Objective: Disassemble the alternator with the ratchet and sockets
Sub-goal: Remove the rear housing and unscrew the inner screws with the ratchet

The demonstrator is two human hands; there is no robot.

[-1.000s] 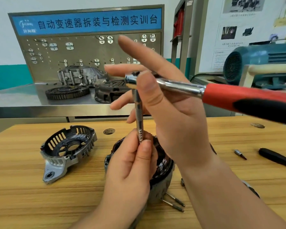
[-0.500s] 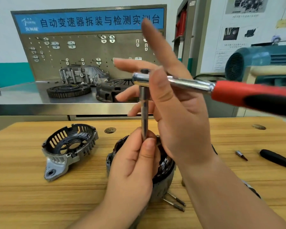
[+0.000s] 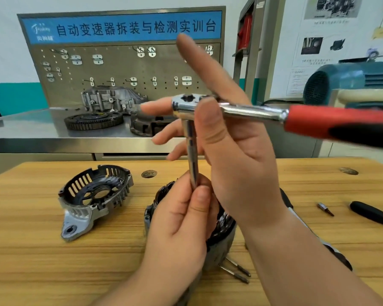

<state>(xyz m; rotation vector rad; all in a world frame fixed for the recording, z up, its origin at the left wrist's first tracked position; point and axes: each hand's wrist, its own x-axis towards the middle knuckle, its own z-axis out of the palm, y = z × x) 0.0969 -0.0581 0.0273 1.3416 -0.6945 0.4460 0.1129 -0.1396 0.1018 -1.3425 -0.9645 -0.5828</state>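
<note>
Blue banner [image 3: 124, 26], far pegboard top: 自动变速器拆装与检测实训台
Banner's left corner logo: too blurred to read
Wall posters [image 3: 318, 40], far right: print too small to read

Bright, even indoor light. Glare on the ratchet [image 3: 252, 111] head, blur along its handle. Faint shadows below it; lines bowed far left of it.

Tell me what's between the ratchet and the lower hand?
A slim extension bar, fixed under the ratchet, pinched by the left hand; seen in head view.
</note>
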